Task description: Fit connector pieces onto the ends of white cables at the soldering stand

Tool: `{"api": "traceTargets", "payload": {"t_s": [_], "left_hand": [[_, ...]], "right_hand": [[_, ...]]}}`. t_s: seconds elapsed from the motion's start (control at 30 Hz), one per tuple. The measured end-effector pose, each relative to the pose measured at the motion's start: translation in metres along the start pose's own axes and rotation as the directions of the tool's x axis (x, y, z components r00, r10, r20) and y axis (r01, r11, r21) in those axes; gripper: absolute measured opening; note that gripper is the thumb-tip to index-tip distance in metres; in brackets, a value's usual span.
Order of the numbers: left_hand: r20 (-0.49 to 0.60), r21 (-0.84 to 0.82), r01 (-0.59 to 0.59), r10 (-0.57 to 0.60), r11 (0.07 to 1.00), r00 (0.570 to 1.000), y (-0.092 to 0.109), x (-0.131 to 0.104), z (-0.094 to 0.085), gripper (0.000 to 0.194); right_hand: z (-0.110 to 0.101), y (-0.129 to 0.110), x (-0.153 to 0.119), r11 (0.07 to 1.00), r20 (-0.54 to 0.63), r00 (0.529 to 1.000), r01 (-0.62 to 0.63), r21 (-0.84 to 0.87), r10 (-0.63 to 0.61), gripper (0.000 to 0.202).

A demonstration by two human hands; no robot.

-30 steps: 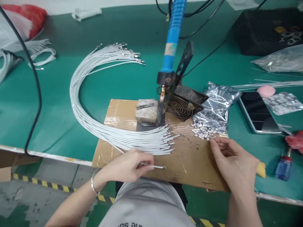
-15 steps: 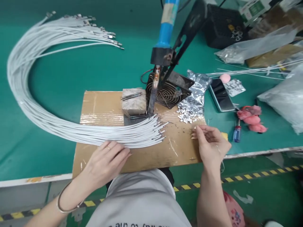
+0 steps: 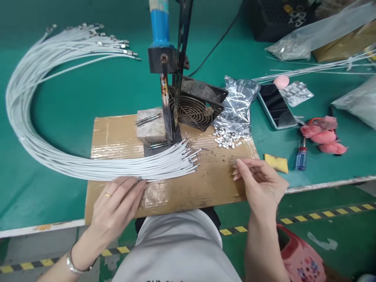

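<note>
A thick bundle of white cables (image 3: 70, 158) curves across the bench, its near ends fanned out on a cardboard sheet (image 3: 173, 196). At the bundle's near edge is my left hand (image 3: 119, 201), fingers together and closed on a white cable there; the fingertips are partly hidden. My right hand (image 3: 260, 180) hovers over the cardboard's right side, thumb and index finger pinched. Whatever small thing they hold cannot be made out. Between the hands and the fan stands a blue-handled soldering iron (image 3: 161, 29), pointing down just behind the cable ends.
Small white pieces (image 3: 227, 138) lie beside a silver bag (image 3: 239, 102). A pale block (image 3: 151, 125) and a black fan (image 3: 195, 111) stand behind the cable ends. To the right are a phone (image 3: 276, 105), a yellow sponge (image 3: 276, 163) and a screwdriver (image 3: 301, 156).
My left hand has slid left along the bundle's near edge. The right hand keeps its pinch in nearly the same place. The view has shifted, showing the yellow sponge more fully.
</note>
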State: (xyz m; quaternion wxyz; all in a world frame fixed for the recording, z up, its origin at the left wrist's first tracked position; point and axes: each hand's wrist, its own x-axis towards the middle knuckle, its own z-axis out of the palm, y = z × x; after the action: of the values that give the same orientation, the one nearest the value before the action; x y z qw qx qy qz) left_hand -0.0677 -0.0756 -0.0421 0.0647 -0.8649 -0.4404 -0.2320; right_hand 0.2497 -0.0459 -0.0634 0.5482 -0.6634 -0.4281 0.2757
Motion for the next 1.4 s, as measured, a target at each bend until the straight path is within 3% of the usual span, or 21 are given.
{"api": "traceTargets", "payload": {"t_s": [0.1,0.23,0.33,0.43,0.57,0.63,0.7,0.8,0.9,1.03,1.4], "left_hand": [[0.022,0.044,0.028,-0.029,0.999,0.999,0.001,0.0,0.0,0.03],[0.166,0.026,0.051,-0.055,0.998,0.985,-0.004,0.006,-0.008,0.006],[0.275,-0.166,0.155,-0.105,0.974,0.956,-0.012,0.012,-0.025,0.011],[0.398,-0.404,0.277,-0.105,0.872,0.912,-0.013,0.021,-0.042,0.012],[0.568,-0.555,0.41,-0.031,0.724,0.823,0.005,0.041,-0.043,0.018],[0.677,-0.567,0.539,-0.02,0.623,0.736,0.017,0.053,-0.034,0.018],[0.753,-0.569,0.684,-0.044,0.457,0.656,0.025,0.062,-0.021,0.01],[0.766,-0.61,0.782,-0.16,0.126,0.623,0.031,0.065,-0.004,0.015],[0.733,-0.659,0.747,-0.293,-0.084,0.614,0.031,0.061,0.007,0.013],[0.724,-0.671,0.716,-0.379,-0.192,0.576,0.033,0.054,0.01,0.013],[0.784,-0.62,0.698,-0.319,-0.359,0.532,0.038,0.052,0.004,0.022]], "right_hand": [[0.0,0.0,0.0,1.0,0.006,1.0,-0.008,0.012,0.008,0.019],[0.003,-0.004,-0.001,1.0,0.014,1.0,-0.02,0.018,0.019,0.018],[0.006,-0.01,-0.004,0.998,0.07,0.997,-0.044,0.051,0.04,0.015],[0.011,-0.014,-0.009,0.991,0.13,0.988,-0.094,0.094,0.081,0.011],[0.021,-0.018,-0.017,0.971,0.228,0.962,-0.187,0.148,0.15,0.009],[0.026,-0.02,-0.02,0.962,0.278,0.947,-0.213,0.173,0.159,0.007],[0.029,-0.024,-0.024,0.953,0.326,0.931,-0.236,0.192,0.165,0.005],[0.033,-0.029,-0.03,0.94,0.414,0.892,-0.281,0.192,0.182,0.004],[0.037,-0.033,-0.035,0.925,0.496,0.843,-0.334,0.181,0.207,0.001],[0.045,-0.038,-0.038,0.903,0.581,0.788,-0.38,0.2,0.203,0.001],[0.055,-0.046,-0.042,0.898,0.657,0.745,-0.361,0.252,0.116,0.007]]}}
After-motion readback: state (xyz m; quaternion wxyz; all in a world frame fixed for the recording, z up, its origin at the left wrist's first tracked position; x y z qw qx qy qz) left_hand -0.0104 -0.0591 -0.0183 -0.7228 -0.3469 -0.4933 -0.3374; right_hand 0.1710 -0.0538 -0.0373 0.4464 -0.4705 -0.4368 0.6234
